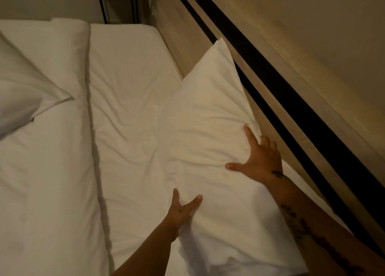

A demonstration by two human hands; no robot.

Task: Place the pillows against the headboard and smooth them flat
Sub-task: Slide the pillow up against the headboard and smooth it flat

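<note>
A white pillow (208, 113) leans against the wooden headboard (187, 46), its far corner pointing up along the boards. My right hand (258, 157) holds the pillow's edge nearest the headboard, thumb spread on its face and fingers curled over the edge. My left hand (181, 209) grips the opposite edge, thumb on top and fingers tucked under. A second white pillow (27, 92) lies on the folded duvet at the far left, away from the headboard.
The white fitted sheet (129, 88) is wrinkled between the pillow and the folded white duvet (52, 171). A black strip (291, 101) runs along the headboard. A dark metal-legged stand (118, 3) sits beyond the bed's far end.
</note>
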